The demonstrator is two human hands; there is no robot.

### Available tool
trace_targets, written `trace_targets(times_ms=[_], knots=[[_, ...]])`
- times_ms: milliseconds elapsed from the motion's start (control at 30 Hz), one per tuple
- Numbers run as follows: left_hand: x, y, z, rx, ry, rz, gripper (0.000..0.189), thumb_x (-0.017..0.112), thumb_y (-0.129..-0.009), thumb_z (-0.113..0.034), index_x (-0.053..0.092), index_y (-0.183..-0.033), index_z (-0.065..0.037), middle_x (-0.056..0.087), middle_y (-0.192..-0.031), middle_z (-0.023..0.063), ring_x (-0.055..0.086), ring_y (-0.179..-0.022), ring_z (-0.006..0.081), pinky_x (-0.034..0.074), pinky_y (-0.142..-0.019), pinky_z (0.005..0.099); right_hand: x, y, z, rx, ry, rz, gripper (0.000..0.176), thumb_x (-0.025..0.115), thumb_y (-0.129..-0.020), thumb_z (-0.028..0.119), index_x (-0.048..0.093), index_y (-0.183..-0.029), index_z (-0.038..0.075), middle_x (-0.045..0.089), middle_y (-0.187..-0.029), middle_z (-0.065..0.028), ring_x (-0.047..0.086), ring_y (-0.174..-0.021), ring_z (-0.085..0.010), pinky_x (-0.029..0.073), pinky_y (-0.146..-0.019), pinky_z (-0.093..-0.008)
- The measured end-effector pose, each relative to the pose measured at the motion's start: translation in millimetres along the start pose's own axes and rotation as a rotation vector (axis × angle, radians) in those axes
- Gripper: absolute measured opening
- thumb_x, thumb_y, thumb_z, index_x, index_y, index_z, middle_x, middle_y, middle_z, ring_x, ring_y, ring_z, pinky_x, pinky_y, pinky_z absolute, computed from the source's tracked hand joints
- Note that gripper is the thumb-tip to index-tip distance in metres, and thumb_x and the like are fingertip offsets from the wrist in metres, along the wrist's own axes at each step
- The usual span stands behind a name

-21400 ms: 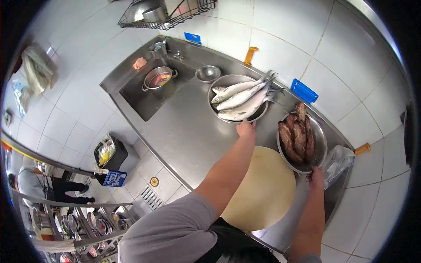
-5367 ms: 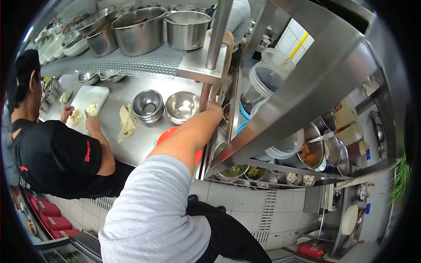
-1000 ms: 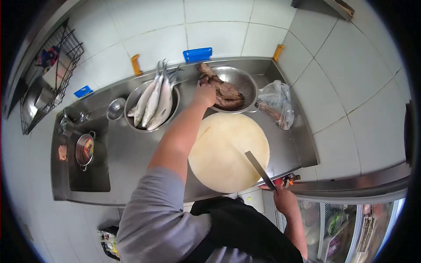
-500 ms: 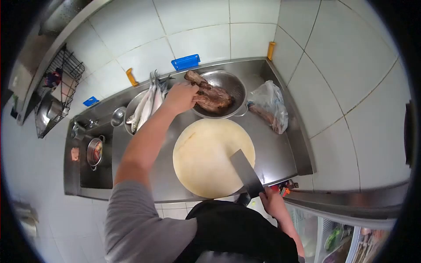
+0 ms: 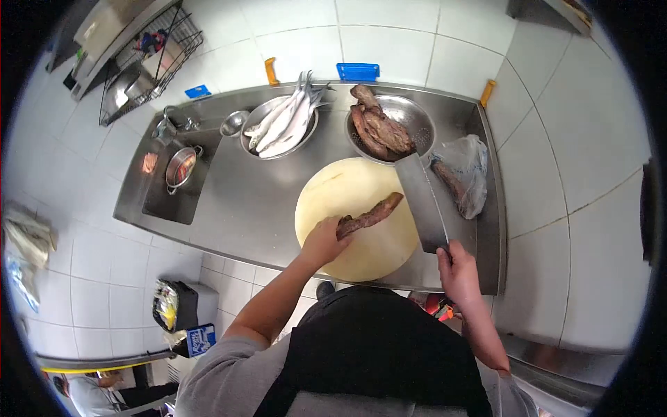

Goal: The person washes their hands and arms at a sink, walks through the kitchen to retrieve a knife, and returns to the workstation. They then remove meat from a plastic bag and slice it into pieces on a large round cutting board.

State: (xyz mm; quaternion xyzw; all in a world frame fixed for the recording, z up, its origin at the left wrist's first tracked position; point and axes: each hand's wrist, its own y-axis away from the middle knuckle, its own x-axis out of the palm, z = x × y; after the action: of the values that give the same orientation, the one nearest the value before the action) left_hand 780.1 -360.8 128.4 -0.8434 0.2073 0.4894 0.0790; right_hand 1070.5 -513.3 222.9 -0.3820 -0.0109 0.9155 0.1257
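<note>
- Your left hand [image 5: 323, 243] pinches the meat strip [image 5: 374, 215] on the round board [image 5: 325, 182].
- Your right hand [image 5: 460, 275] grips the cleaver [image 5: 422, 201] handle.
- The blue box [image 5: 201, 340] bears white lettering, too blurred to read.

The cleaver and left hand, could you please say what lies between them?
The head view shows a strip of meat between them, over the round board.
</note>
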Motion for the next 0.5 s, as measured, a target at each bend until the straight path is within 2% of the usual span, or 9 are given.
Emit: trace_targets(times_ms=[33,67,133,200,300,333,400,500], knots=[[-0.6,5.7,1.9,0.001,0.043,-0.022,0.055,0.07,-0.085,-0.034,0.054,-0.127,-0.003,0.061,-0.117,0.0214,0.057,-0.112,0.0381,0.046,-0.096,0.0449,3.8,-1.0,9.5,-0.11,-0.002,-0.043,0.016,0.06,-0.094,0.013,0.054,-0.104,0.002,0.062,-0.069,-0.0234,0.063,-0.067,-0.046,0.048,-0.058,-0.0516],[-0.6,12.2,4.0,-0.002,0.088,-0.041,0.055,0.069,-0.086,-0.034,0.053,-0.129,-0.003,0.059,-0.12,0.0213,0.056,-0.114,0.0385,0.046,-0.097,0.0444,6.9,-0.5,18.9,-0.12,0.011,-0.026,0.016,0.06,-0.094,0.013,0.054,-0.104,0.002,0.062,-0.069,-0.0234,0.063,-0.067,-0.046,0.048,-0.058,-0.0516],[-2.8,20.9,6.6,-0.026,0.143,-0.039,0.052,0.069,-0.086,-0.031,0.054,-0.127,-0.003,0.059,-0.118,0.0207,0.055,-0.112,0.0388,0.046,-0.096,0.0447,13.0,3.6,34.4,0.006,0.086,0.029,0.019,0.06,-0.094,0.012,0.052,-0.108,0.002,0.063,-0.071,-0.0246,0.064,-0.068,-0.0463,0.048,-0.058,-0.0513],[-3.8,25.3,10.0,-0.035,0.191,-0.037,0.049,0.069,-0.086,-0.028,0.054,-0.125,-0.002,0.06,-0.116,0.0201,0.055,-0.111,0.039,0.046,-0.095,0.045,20.7,5.4,39.0,-0.002,0.086,0.08,0.024,0.059,-0.094,0.014,0.049,-0.113,0.003,0.062,-0.071,-0.0263,0.063,-0.07,-0.0472,0.048,-0.06,-0.0529],[-10.0,25.5,9.3,0.27,0.138,-0.251,0.039,0.071,-0.082,-0.018,0.057,-0.115,-0.003,0.058,-0.109,0.0164,0.054,-0.105,0.0373,0.046,-0.092,0.0458,34.5,6.4,40.3,0.025,0.267,0.161,0.023,0.057,-0.095,0.018,0.048,-0.109,0.002,0.063,-0.073,-0.0267,0.063,-0.071,-0.0474,0.048,-0.062,-0.0553],[-12.2,21.7,13.6,0.274,0.146,-0.247,0.039,0.071,-0.082,-0.018,0.057,-0.115,-0.003,0.058,-0.109,0.0164,0.054,-0.105,0.0373,0.046,-0.092,0.0458,40.5,7.6,37.3,0.073,0.302,0.195,0.022,0.057,-0.095,0.019,0.048,-0.107,0.002,0.063,-0.075,-0.0273,0.063,-0.072,-0.048,0.048,-0.064,-0.0565],[-12.7,20.1,21.9,0.477,-0.039,-0.232,0.042,0.072,-0.081,-0.022,0.058,-0.116,-0.004,0.058,-0.11,0.0157,0.054,-0.106,0.0364,0.046,-0.092,0.045,50.0,15.8,26.9,0.136,0.344,0.23,0.021,0.056,-0.096,0.02,0.047,-0.105,0.002,0.063,-0.076,-0.028,0.063,-0.074,-0.0485,0.047,-0.066,-0.0576],[-13.4,25.2,36.9,0.473,0.035,-0.098,0.043,0.071,-0.08,-0.027,0.058,-0.115,-0.005,0.057,-0.111,0.0151,0.054,-0.105,0.0356,0.045,-0.092,0.0447,56.7,24.5,18.4,0.197,0.331,0.27,0.02,0.054,-0.096,0.019,0.047,-0.102,0.002,0.063,-0.078,-0.0295,0.062,-0.077,-0.0494,0.047,-0.069,-0.0574]])
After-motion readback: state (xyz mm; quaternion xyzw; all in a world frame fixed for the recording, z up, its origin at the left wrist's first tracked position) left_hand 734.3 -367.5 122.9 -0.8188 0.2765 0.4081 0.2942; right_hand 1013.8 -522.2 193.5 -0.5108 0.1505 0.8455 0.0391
